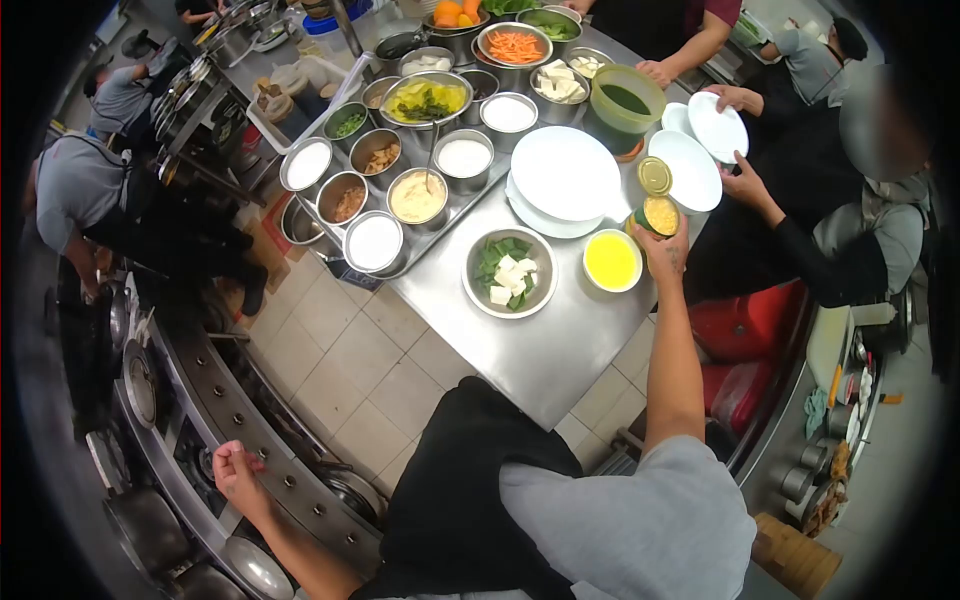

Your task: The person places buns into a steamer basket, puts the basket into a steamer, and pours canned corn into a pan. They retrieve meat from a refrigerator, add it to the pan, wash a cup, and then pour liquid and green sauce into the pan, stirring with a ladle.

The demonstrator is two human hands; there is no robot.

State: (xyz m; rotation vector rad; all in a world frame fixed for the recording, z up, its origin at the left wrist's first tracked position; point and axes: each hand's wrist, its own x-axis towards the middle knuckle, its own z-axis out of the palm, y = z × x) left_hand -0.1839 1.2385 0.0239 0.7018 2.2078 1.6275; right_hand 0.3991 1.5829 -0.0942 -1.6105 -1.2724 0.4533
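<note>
My right hand (664,250) is wrapped round an opened can (660,215) of yellow contents, its lid (655,176) standing up. Just left of the can is a bowl of yellow liquid (612,261). A metal bowl (510,273) holding green leaves and white cubes sits on the steel table (545,360). White plates (565,173) are stacked behind it. Over the stove at the lower left, my left hand (238,472) is raised with its fingers curled; whether anything small is in them cannot be made out.
Metal containers of powders and toppings (418,195) fill a tray on the left. A co-worker's hands (738,170) hold white dishes at the right. Another person's hand (655,72) rests behind a green tub (627,98). Pans (150,525) line the stove at lower left.
</note>
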